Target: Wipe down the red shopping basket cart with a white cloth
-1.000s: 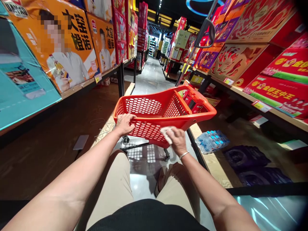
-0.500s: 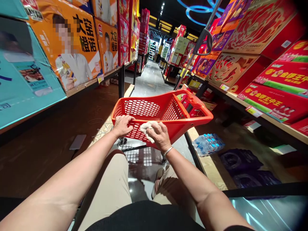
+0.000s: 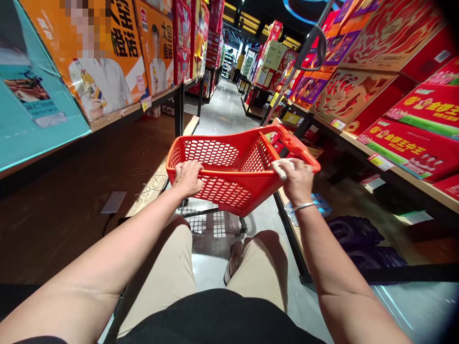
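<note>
A red plastic shopping cart point(image 3: 229, 191) stands crosswise in front of me, its slotted basket showing nothing inside and its handle end to the right. My left hand point(image 3: 189, 179) is closed over the near rim toward the left end. Farther right, my right hand point(image 3: 298, 180) presses a whitish cloth point(image 3: 285, 167) onto the rim close to the handle. The fingers of that hand are curled over the cloth and partly hide it. A bracelet circles my right wrist.
Shelves of boxed goods line both sides, with orange cartons point(image 3: 103, 62) left and red boxes point(image 3: 405, 148) right. Shrink-wrapped bottles point(image 3: 322, 204) lie on the low right shelf. A pole with a dark oval fitting point(image 3: 311, 48) rises behind the cart. The tiled aisle point(image 3: 222, 105) runs ahead.
My right hand has slid the cloth rightward along the near rim, from the side's middle to near the handle. My left hand stays on the rim. The view has shifted slightly.
</note>
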{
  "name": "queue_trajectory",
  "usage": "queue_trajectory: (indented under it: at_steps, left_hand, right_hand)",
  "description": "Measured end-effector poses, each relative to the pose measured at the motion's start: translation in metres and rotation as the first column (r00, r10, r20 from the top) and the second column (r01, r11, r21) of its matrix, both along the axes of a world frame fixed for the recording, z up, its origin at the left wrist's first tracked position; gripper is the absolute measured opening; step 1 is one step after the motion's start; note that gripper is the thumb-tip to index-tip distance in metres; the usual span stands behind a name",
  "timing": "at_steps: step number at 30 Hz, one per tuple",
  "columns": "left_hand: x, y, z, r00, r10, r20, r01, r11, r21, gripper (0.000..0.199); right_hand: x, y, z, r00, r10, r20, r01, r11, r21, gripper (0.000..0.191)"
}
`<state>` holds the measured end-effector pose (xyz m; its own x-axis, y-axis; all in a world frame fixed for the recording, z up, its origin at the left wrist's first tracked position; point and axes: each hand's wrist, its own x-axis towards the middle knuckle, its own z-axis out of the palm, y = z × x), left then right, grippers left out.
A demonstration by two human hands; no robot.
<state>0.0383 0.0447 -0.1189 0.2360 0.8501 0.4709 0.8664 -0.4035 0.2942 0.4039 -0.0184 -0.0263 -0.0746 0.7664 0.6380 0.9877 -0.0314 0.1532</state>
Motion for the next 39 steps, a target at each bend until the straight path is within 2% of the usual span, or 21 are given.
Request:
queue_trajectory:
  at_steps: [2, 4, 7, 10, 12, 13, 14, 16, 19, 21, 23, 27, 29, 31, 33, 35, 36, 37, 39]
  left_hand:
    - [0.015, -0.006, 0.004, 0.999, -0.051, 0.019, 0.05, 0.998, 0.047, 0.054]
    - [0.027, -0.009, 0.005, 0.989, -0.149, -0.002, 0.149, 0.988, 0.03, 0.065]
    - [0.033, -0.007, 0.005, 0.978, -0.206, -0.034, 0.204, 0.978, -0.05, 0.062]
    - [0.029, -0.001, 0.001, 0.982, -0.189, -0.019, 0.188, 0.981, -0.048, 0.057]
    - [0.023, 0.005, -0.001, 0.982, -0.191, -0.009, 0.19, 0.981, -0.028, 0.055]
    - [0.021, 0.008, -0.002, 0.981, -0.193, -0.004, 0.193, 0.981, -0.02, 0.055]
    - [0.019, 0.011, -0.003, 0.98, -0.199, 0.0, 0.199, 0.98, -0.013, 0.054]
    - [0.015, 0.016, -0.004, 0.979, -0.205, 0.005, 0.205, 0.979, -0.007, 0.053]
    - [0.012, 0.023, -0.003, 0.986, -0.169, 0.015, 0.169, 0.986, -0.003, 0.048]
    - [0.01, 0.026, -0.003, 0.992, -0.123, 0.022, 0.123, 0.992, 0.002, 0.043]
    - [0.01, 0.029, -0.003, 0.996, -0.079, 0.028, 0.079, 0.997, 0.015, 0.039]
    - [0.007, 0.033, -0.003, 0.997, -0.068, 0.027, 0.067, 0.997, 0.031, 0.037]
    - [0.005, 0.035, -0.003, 0.997, -0.08, 0.019, 0.08, 0.997, 0.015, 0.038]
    - [0.002, 0.038, -0.002, 0.997, -0.075, 0.014, 0.075, 0.997, 0.003, 0.035]
    - [0.001, 0.04, -0.002, 0.999, -0.045, 0.021, 0.044, 0.999, 0.012, 0.031]
    - [0.004, 0.039, -0.003, 0.999, 0.003, 0.052, -0.005, 0.999, 0.042, 0.028]
    - [0.008, 0.037, -0.003, 0.997, 0.023, 0.077, -0.027, 0.998, 0.061, 0.03]
    - [0.013, 0.034, -0.003, 0.994, 0.029, 0.103, -0.037, 0.996, 0.078, 0.034]
    - [0.029, 0.027, -0.002, 0.992, -0.023, 0.128, 0.01, 0.995, 0.1, 0.048]
  right_hand:
    - [-0.04, 0.009, -0.026, 0.988, 0.153, 0.016, -0.152, 0.988, -0.02, 0.031]
    - [-0.079, 0.015, -0.06, 0.959, 0.284, 0.008, -0.284, 0.958, -0.026, 0.032]
    - [-0.114, 0.016, -0.119, 0.935, 0.355, -0.006, -0.355, 0.933, -0.054, 0.029]
    - [-0.116, 0.006, -0.169, 0.917, 0.396, 0.053, -0.377, 0.901, -0.214, 0.024]
    - [-0.105, -0.003, -0.185, 0.896, 0.434, 0.095, -0.391, 0.872, -0.293, 0.019]
    - [-0.098, -0.006, -0.184, 0.888, 0.448, 0.109, -0.398, 0.864, -0.308, 0.018]
    - [-0.089, -0.008, -0.179, 0.883, 0.454, 0.119, -0.402, 0.862, -0.31, 0.016]
    - [-0.068, -0.009, -0.154, 0.892, 0.433, 0.132, -0.386, 0.879, -0.279, 0.017]
    - [-0.037, -0.006, -0.106, 0.952, 0.288, 0.101, -0.282, 0.957, -0.074, 0.025]
    - [-0.027, -0.004, -0.088, 0.973, 0.218, 0.079, -0.223, 0.973, 0.064, 0.027]
    - [-0.03, -0.007, -0.092, 0.968, 0.228, 0.102, -0.237, 0.967, 0.09, 0.024]
    - [-0.057, -0.019, -0.128, 0.925, 0.355, 0.134, -0.342, 0.933, -0.113, 0.022]
    - [-0.062, -0.024, -0.13, 0.905, 0.406, 0.129, -0.383, 0.908, -0.171, 0.024]
    - [-0.051, -0.026, -0.108, 0.902, 0.415, 0.12, -0.404, 0.908, -0.111, 0.025]
    - [-0.027, -0.026, -0.069, 0.925, 0.366, 0.101, -0.373, 0.925, 0.071, 0.025]
    - [0.002, -0.024, -0.027, 0.963, 0.263, 0.061, -0.269, 0.92, 0.285, 0.027]
    - [0.015, -0.023, -0.01, 0.977, 0.212, 0.029, -0.209, 0.92, 0.333, 0.029]
    - [0.024, -0.02, 0.004, 0.986, 0.164, 0.003, -0.155, 0.926, 0.344, 0.031]
    - [0.03, -0.013, 0.018, 0.997, 0.08, -0.005, -0.075, 0.957, 0.28, 0.033]
